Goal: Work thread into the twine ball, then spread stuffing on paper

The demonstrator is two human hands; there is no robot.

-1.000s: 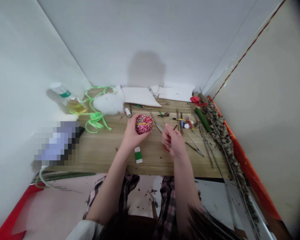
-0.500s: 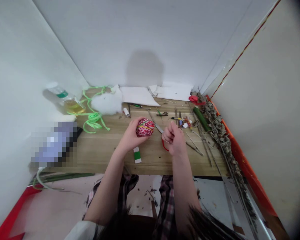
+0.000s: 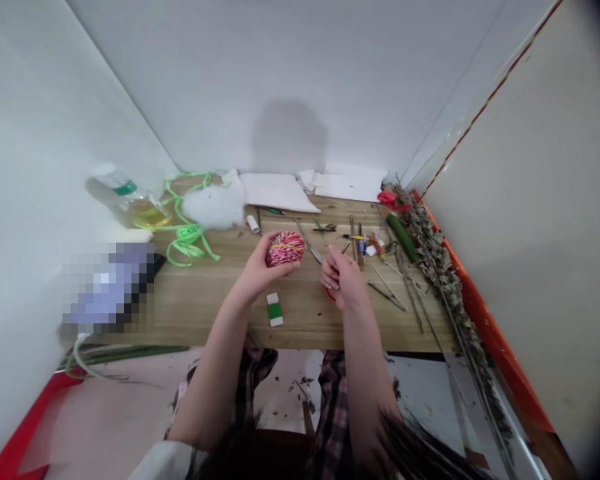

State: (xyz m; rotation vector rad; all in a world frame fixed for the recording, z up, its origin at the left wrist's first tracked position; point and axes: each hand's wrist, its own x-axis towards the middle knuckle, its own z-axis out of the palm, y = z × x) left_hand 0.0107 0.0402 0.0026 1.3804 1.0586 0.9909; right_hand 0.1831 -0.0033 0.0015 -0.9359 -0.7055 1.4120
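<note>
My left hand point(image 3: 259, 268) is wrapped around a ball wound with red and white thread point(image 3: 286, 249), crossed by a yellow band. The ball is held a little above the table, between thumb and fingers. To its right, my right hand point(image 3: 344, 277) is closed in a pinch; whatever it holds is too fine to make out. Scissors lie partly beneath that hand, their metal blade point(image 3: 314, 251) pointing away and a bit of red handle point(image 3: 331, 294) showing. A white card wound with green thread point(image 3: 275, 310) lies on the table below the ball.
White stuffing point(image 3: 214, 207), bright green cord point(image 3: 187, 241) and a bottle of yellow liquid point(image 3: 147, 212) are at the left. White paper point(image 3: 280, 192) lines the back. Tweezers point(image 3: 387, 295), twigs, a green stem point(image 3: 403, 238) and dried leafy branches point(image 3: 430, 247) lie at the right.
My left hand has shifted slightly left with the ball, which has turned a little. My right hand has come slightly left and down, covering more of the scissors' handle.
</note>
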